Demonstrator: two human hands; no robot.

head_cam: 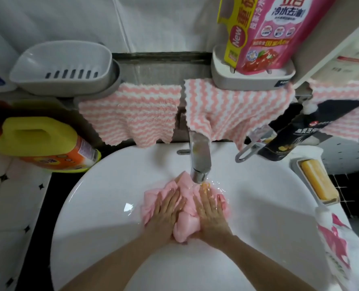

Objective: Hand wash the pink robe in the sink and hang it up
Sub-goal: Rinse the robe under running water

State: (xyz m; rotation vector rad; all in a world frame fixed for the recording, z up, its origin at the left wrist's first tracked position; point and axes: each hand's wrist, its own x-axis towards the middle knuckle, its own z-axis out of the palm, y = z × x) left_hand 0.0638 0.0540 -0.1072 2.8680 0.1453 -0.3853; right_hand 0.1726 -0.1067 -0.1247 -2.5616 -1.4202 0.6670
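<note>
Pink fabric robe [183,208] bunched under chrome faucet [199,160]; my left hand [168,208] and right hand [211,208], fingers flat, press it into white ceramic sink [94,206] for soaking.

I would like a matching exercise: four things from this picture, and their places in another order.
1 pink robe
2 yellow soap bar
3 yellow jug
4 pink pouch

a left of the sink
b in a dish on the right
c under the left hand and right hand
d in a grey wall tray

Pairs: 1-c, 2-b, 3-a, 4-d
</note>
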